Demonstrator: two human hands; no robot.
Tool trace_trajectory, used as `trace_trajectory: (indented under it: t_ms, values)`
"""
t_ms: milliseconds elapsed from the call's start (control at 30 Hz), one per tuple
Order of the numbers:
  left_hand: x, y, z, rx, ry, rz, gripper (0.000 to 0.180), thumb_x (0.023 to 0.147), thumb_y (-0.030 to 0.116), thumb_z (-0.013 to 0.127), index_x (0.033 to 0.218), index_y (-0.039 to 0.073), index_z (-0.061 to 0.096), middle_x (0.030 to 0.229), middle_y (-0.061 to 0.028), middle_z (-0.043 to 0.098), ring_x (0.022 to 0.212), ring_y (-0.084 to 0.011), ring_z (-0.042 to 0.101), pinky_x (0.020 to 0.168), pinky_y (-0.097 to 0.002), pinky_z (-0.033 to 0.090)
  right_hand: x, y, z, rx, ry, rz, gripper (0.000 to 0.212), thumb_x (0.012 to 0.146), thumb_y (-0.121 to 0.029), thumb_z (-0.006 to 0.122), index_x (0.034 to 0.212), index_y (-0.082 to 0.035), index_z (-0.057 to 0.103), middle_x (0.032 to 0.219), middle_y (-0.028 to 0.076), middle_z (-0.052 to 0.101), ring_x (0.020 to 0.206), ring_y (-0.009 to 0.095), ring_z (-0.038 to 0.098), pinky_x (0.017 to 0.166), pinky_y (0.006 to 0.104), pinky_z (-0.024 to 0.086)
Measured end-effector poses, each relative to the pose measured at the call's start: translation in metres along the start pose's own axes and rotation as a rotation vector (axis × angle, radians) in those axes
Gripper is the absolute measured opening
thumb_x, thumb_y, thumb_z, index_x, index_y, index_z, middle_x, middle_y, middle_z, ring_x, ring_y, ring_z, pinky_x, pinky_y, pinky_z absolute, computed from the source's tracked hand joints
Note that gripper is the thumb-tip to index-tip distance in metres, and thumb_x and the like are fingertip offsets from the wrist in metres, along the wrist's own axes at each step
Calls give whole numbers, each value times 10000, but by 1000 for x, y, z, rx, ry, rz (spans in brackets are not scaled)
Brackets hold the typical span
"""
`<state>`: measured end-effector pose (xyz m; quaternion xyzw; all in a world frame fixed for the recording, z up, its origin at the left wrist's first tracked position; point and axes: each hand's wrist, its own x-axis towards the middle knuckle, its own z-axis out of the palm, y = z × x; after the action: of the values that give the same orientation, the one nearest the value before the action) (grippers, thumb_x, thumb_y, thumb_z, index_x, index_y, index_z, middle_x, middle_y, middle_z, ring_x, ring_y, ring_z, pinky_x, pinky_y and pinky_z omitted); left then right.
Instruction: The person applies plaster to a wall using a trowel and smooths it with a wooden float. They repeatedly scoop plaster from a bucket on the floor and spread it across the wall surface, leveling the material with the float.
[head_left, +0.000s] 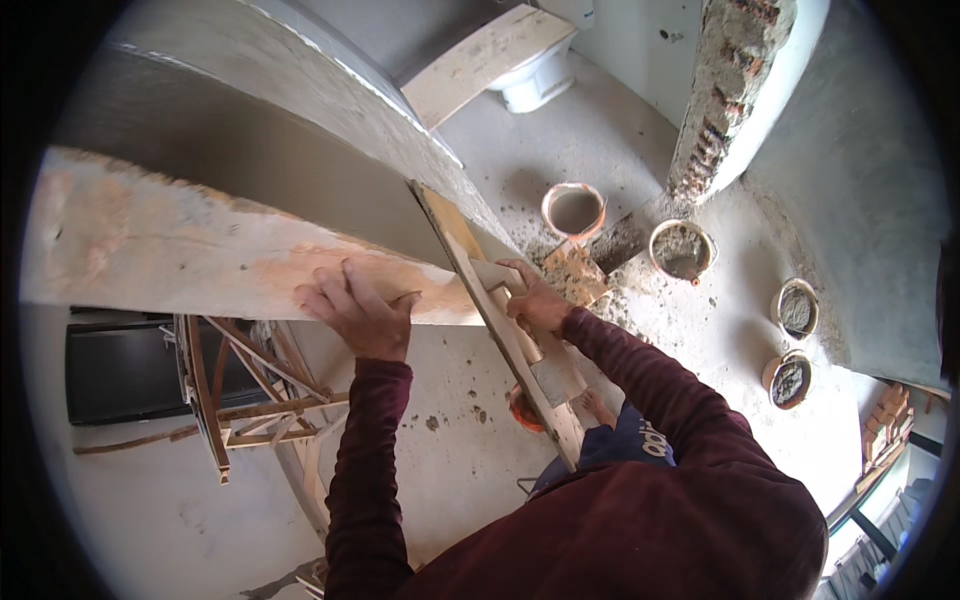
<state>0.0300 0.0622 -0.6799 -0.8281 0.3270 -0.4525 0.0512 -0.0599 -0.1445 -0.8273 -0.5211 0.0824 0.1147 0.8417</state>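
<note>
My right hand (541, 300) is wrapped round the handle of a long wooden plastering float (493, 318). The float slants from the wall's edge down toward my body, its far end against the grey plaster. My left hand (358, 308) lies with fingers spread on a pale, orange-stained strip (160, 235); whether that is a board or bare wall, I cannot tell. Behind this strip runs a band of smooth, dark grey plaster (250, 140), damp in look. My right fingertips are partly hidden by the handle.
Several mortar buckets (682, 250) stand on the spattered floor to the right, beside a dirty board (577, 273). A rough broken wall end (722, 110) rises at the back. A plank (487, 62) lies across a white toilet (537, 82). Wooden trestles (262, 398) stand at left, bricks (884, 425) far right.
</note>
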Motion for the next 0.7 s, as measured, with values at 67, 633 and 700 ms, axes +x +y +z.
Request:
trace_trajectory:
  t_ms: [67, 633, 700]
  values:
    - [4, -4, -1, 3, -18, 1, 1158, 516, 539, 875, 1393, -5, 348, 1410, -343, 314, 1324, -629, 183, 1069, -730, 173, -4, -26, 15, -13, -10, -36, 751, 758, -12, 588, 1444, -118, 301, 690, 61, 567, 482, 149, 530, 455, 297, 452]
    - [144, -67, -154, 126, -147, 116, 1182, 617, 521, 778, 1512, 8, 201, 1569, -249, 177, 1451, -464, 123, 1157, -593, 154, 23, -139, 13, 6, -47, -189, 651, 823, -3, 533, 1427, -97, 309, 725, 52, 561, 484, 124, 525, 400, 288, 461]
    - [168, -79, -162, 138, -121, 127, 1242, 559, 500, 808, 1517, 12, 185, 1576, -240, 164, 1459, -436, 125, 1162, -583, 151, 19, -138, 30, -98, -87, -227, 655, 805, 4, 542, 1415, -84, 319, 744, 51, 556, 494, 123, 528, 402, 287, 463]
